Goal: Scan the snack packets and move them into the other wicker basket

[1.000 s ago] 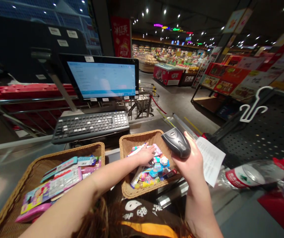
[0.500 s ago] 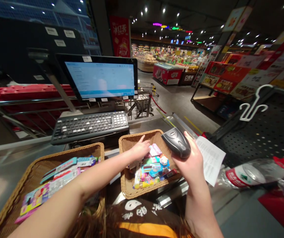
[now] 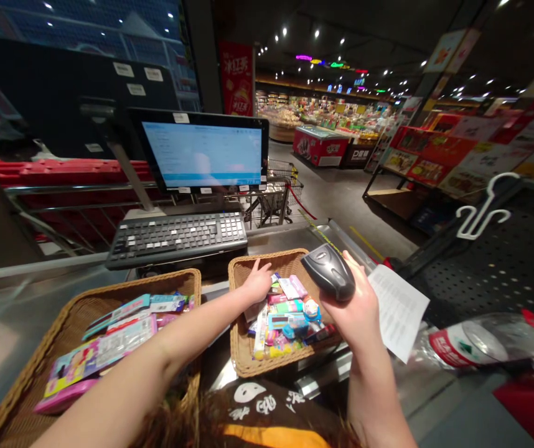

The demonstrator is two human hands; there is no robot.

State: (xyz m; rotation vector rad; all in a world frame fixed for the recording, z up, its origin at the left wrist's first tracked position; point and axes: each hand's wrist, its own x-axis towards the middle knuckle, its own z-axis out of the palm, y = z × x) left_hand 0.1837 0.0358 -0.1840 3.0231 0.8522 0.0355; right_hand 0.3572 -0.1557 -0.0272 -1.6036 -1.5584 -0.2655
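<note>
My right hand (image 3: 358, 305) is wrapped round a black barcode scanner (image 3: 330, 271), held over the right side of a small wicker basket (image 3: 241, 364). My left hand (image 3: 257, 285) reaches into that basket at its back left, with fingers stretched out and apart; nothing shows in them, though the palm side is hidden. Small colourful packaged goods (image 3: 288, 314) lie heaped in the basket just right of the left hand. Under my left forearm stands a larger wicker basket (image 3: 28, 364) with flat, bright packets (image 3: 122, 336) in it.
A keyboard (image 3: 178, 239) and a monitor (image 3: 206, 152) stand behind the baskets. On the right are a printed paper sheet (image 3: 400, 311), a clear plastic bottle (image 3: 472, 342) with a red-white label and a white hook (image 3: 486, 208). Shopping carts (image 3: 276, 193) stand beyond the counter.
My left hand has shifted left within the small basket, away from the heaped goods, uncovering more of them. The scanner stays in my right hand. The camera view has turned slightly.
</note>
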